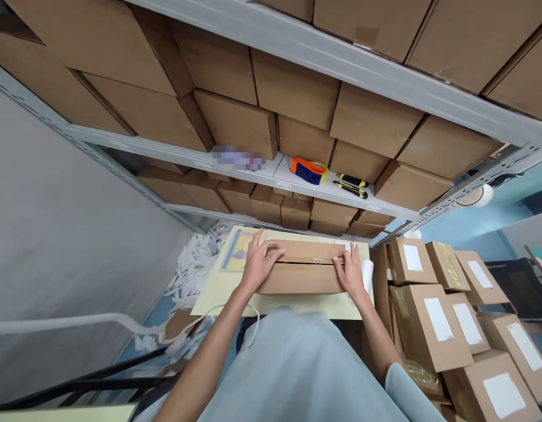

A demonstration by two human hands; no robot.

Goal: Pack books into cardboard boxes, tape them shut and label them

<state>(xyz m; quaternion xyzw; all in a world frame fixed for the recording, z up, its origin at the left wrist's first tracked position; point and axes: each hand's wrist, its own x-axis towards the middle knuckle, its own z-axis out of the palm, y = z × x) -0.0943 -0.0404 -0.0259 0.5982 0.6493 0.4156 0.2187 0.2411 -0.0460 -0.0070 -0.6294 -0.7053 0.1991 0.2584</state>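
Note:
A long cardboard box lies on the pale yellow tabletop, its top flaps almost meeting along a narrow dark gap. My left hand grips its left end, the thumb and a finger curled on the top near the gap. At the right end my right hand holds the box in the same way, with the thumb on the near flap and fingers over the top. Behind the left hand lies a yellow and blue printed sheet or packet. A white roll sits beside the right hand.
Shelves full of cartons rise behind the table. On one shelf lie an orange and blue tape dispenser and yellow-black box cutters. Labelled cartons are stacked at right. White scraps and a white cable are at left.

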